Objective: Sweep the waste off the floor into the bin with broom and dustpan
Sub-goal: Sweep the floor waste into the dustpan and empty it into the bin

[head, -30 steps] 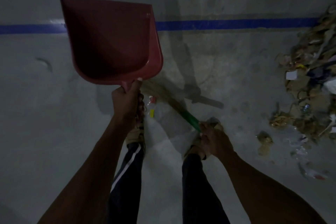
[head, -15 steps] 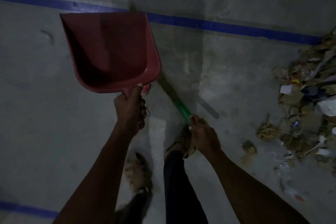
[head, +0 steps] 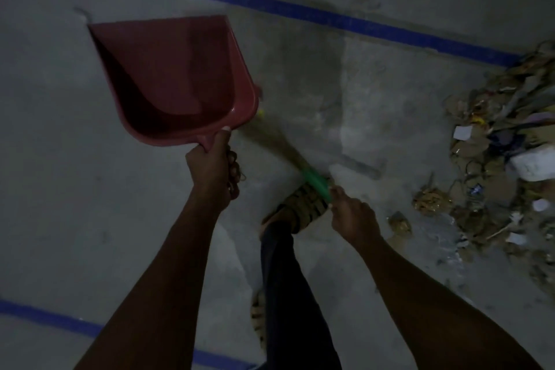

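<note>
Dustpan [head: 174, 78] glossy red plastic; floor [head: 75, 189] matt rough concrete.

dustpan [head: 177, 78] left, broom [head: 315, 182] middle, waste pile [head: 504, 153] far right.

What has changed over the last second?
The person has stepped forward: a second blue line has come into view behind. The far blue line now runs slanted. Unchanged: left hand grips the empty dustpan, right hand the broom; waste unswept at right.

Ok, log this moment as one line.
left hand holds dustpan raised, empty | right hand holds broom | waste pile on floor, right
</note>
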Demonstrator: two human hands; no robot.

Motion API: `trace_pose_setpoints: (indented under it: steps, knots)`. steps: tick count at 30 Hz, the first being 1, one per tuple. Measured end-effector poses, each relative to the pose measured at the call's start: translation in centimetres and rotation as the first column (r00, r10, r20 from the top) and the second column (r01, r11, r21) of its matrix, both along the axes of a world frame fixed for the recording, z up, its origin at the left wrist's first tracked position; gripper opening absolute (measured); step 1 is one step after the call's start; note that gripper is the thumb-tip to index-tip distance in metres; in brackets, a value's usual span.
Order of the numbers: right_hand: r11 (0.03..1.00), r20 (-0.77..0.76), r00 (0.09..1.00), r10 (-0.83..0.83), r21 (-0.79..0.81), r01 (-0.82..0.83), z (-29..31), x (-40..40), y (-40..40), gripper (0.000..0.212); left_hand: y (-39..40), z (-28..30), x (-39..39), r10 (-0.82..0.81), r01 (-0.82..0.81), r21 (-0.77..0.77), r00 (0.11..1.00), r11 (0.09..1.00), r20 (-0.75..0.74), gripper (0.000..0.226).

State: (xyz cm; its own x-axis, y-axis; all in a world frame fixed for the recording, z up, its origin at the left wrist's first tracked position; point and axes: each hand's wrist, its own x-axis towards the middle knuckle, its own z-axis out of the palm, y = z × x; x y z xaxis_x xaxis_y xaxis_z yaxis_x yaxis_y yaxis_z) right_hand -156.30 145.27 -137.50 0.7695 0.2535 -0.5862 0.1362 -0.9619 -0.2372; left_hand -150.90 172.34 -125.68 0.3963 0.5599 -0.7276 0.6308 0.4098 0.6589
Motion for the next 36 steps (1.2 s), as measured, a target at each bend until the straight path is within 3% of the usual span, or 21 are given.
trace_pose_setpoints:
  steps: [5,9,11,17,20,22,26,29,32,36]
  knots:
    - [0.902,0.099,0.91,-0.403,-0.127,0.413,1.2,0.9,-2.3,0.036,-2.2,1.0,-2.6,0.047,-0.047,0.0,0.998,0.999,0.034,0.041]
    - [0.849,0.254,0.853,-0.455,-0.165,0.502,1.5,1.6,-4.1,0.045,-4.3,1.0,-2.9,-0.043,0.042,-0.011,0.999,0.999,-0.008,0.045]
    - [0.831,0.264,0.818,-0.511,-0.089,0.548,1.9,2.0,-5.4,0.046,-5.9,0.6,-2.0,-0.081,0.08,-0.017,0.996,0.997,-0.031,0.045]
    - [0.923,0.151,0.91,-0.385,0.042,0.384,1.2,5.5,-10.6,0.051,-12.4,-1.2,3.9,-0.206,0.199,-0.085,0.975,0.976,-0.086,0.045]
    - [0.967,0.014,0.97,-0.241,-0.076,0.242,1.2,8.7,-13.3,0.05,-15.4,-1.8,8.6,-0.281,0.272,-0.105,0.956,0.957,-0.083,0.049]
    - [0.944,-0.042,0.946,-0.321,-0.098,0.316,1.3,10.7,-15.3,0.049,-17.3,-2.2,12.1,-0.353,0.341,-0.134,0.932,0.931,-0.082,0.052]
    - [0.886,0.006,0.892,-0.452,-0.11,0.45,0.7,12.3,-19.4,0.052,-19.8,-2.8,19.0,-0.468,0.461,-0.117,0.883,0.88,-0.042,0.047]
    - [0.786,0.105,0.8,-0.59,-0.148,0.6,0.2,11.6,-22.0,0.052,-22.2,-2.6,23.8,-0.56,0.557,-0.087,0.829,0.826,-0.011,0.044]
    - [0.63,0.179,0.672,-0.718,-0.241,0.738,0.1,11.0,-23.5,0.046,-24.8,-2.5,26.8,-0.602,0.603,-0.1,0.797,0.791,0.047,0.044]
    - [0.423,0.303,0.486,-0.82,-0.252,0.87,0.1,9.7,-24.2,0.038,-27.9,-3.1,27.9,-0.693,0.694,-0.075,0.719,0.716,0.045,0.046]
